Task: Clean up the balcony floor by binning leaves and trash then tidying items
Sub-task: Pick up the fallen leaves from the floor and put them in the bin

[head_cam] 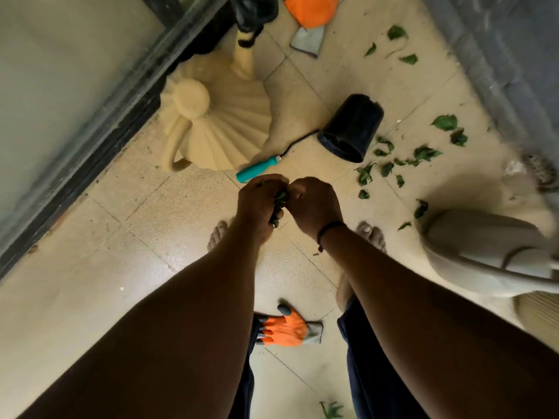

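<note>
- Beige tiled floor point(90, 297): loose green leaves point(390, 167) lie scattered to the right, near the tipped black pot point(351, 128); judged not yet collected.
- Forearms: both extend forward and down, converging at centre.
- Left hand point(257, 204): grip curled round a wad of gathered leaves point(279, 202), likely consolidating them for binning.
- Right hand point(311, 205): fingers curled, pinching the same wad.
- No bin is identifiable.

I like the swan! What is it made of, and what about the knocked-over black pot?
The swan planter looks like matte cream plastic or painted clay; its smooth moulded ribs leave that open. The black pot looks like thin plastic, with a slightly shiny, thin rim.
</note>
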